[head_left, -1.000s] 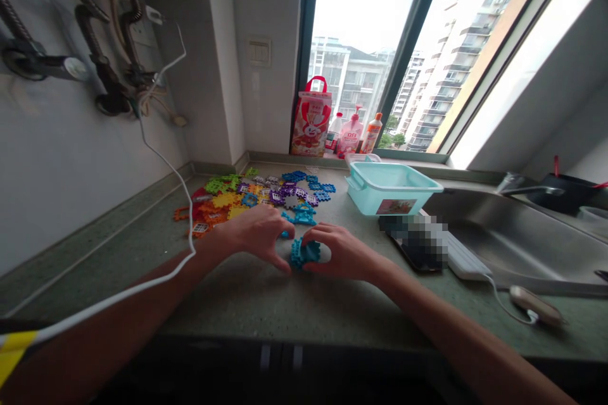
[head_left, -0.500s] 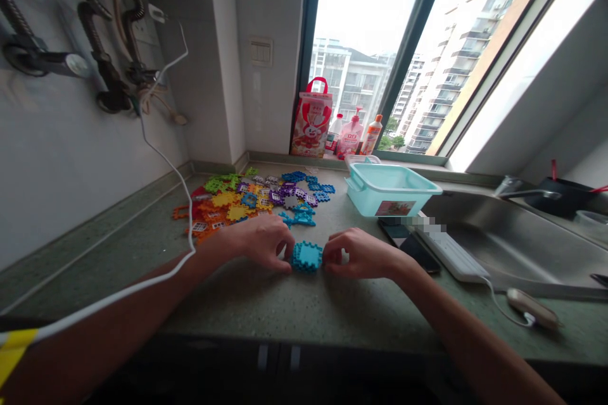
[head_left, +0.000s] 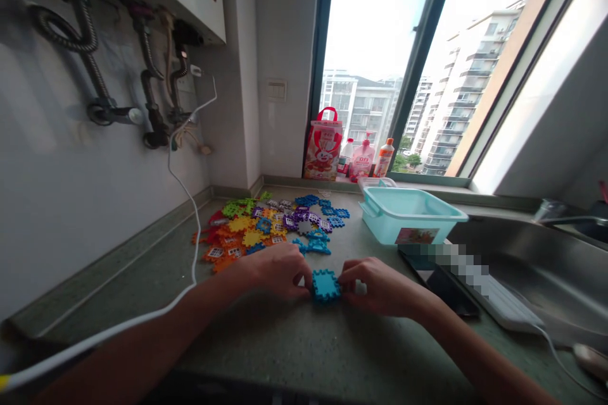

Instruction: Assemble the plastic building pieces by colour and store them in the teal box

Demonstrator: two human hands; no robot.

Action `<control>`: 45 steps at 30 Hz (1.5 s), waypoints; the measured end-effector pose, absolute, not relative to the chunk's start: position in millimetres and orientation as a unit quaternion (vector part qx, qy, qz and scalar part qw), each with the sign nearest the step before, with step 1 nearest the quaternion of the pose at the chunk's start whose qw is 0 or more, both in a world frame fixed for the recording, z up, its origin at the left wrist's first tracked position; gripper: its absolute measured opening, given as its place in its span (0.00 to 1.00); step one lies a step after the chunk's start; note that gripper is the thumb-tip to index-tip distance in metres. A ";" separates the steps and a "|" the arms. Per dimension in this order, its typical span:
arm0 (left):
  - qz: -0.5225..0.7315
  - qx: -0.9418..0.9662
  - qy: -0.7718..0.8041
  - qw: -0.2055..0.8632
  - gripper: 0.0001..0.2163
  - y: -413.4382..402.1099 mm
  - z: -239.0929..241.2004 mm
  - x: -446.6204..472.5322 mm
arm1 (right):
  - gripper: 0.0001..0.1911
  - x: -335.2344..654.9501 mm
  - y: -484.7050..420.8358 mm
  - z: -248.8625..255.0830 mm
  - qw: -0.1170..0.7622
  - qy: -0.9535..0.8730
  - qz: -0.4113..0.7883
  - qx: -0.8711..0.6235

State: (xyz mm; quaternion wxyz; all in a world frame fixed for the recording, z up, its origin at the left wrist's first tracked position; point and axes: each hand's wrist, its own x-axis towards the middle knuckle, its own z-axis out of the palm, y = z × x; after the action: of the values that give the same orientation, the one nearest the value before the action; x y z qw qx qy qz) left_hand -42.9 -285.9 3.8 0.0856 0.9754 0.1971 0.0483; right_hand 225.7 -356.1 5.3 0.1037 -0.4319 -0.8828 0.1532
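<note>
A light-blue block (head_left: 325,285) of toothed, interlocking plastic tiles sits on the counter in front of me. My left hand (head_left: 285,271) pinches its left side between thumb and fingers. On its right side, my right hand (head_left: 368,285) grips with bent fingers. The block's lower sides are partly hidden by shadow and fingertips. Just beyond the block lie loose light-blue tile pieces (head_left: 317,242). A spread pile of toothed tiles in orange, yellow (head_left: 241,224), green, purple (head_left: 304,226) and blue stretches behind my left hand; some have white window inserts.
A pale turquoise plastic bin (head_left: 403,228) stands at right, near the sink (head_left: 513,247). A dark phone-like slab (head_left: 451,291) and a white power strip (head_left: 508,304) lie before it. A white cable (head_left: 196,247) hangs across the left. Bottles (head_left: 363,159) line the windowsill.
The view has tilted up and turned left, so everything sits lower and further right. Both hands have come closer against the sides of the blue block.
</note>
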 end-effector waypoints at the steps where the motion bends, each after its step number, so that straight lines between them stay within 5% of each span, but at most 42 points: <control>1: 0.048 0.974 0.210 0.069 0.04 -285.8 5.3 -42.7 | 0.07 226.1 -356.0 5.8 0.106 -0.881 0.153 -0.436; 7: 0.054 0.958 0.283 0.006 0.21 -284.2 12.3 -45.3 | 0.08 225.9 -355.5 2.8 0.104 -0.871 0.153 -0.454; 15: 0.045 0.966 0.250 0.046 0.08 -286.4 8.1 -44.3 | 0.07 213.2 -354.2 -2.3 0.111 -0.857 0.138 -0.484; 31: 0.061 0.961 0.255 0.092 0.06 -280.3 7.9 -41.4 | 0.07 232.1 -333.6 -19.0 0.158 -0.865 0.113 -0.462; 36: 0.065 0.956 0.272 0.083 0.14 -280.2 12.3 -44.2 | 0.11 234.0 -343.1 -6.3 0.130 -0.864 0.103 -0.475; 45: 0.064 0.958 0.260 0.103 0.06 -284.8 5.4 -37.2 | 0.07 227.6 -347.7 -7.1 0.119 -0.891 0.138 -0.415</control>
State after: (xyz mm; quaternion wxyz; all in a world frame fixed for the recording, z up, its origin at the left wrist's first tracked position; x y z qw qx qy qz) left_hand -37.2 -284.8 5.4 0.1034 0.9579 0.2602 0.0641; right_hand 227.6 -347.7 -7.1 0.1188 -0.4152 -0.8913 0.1383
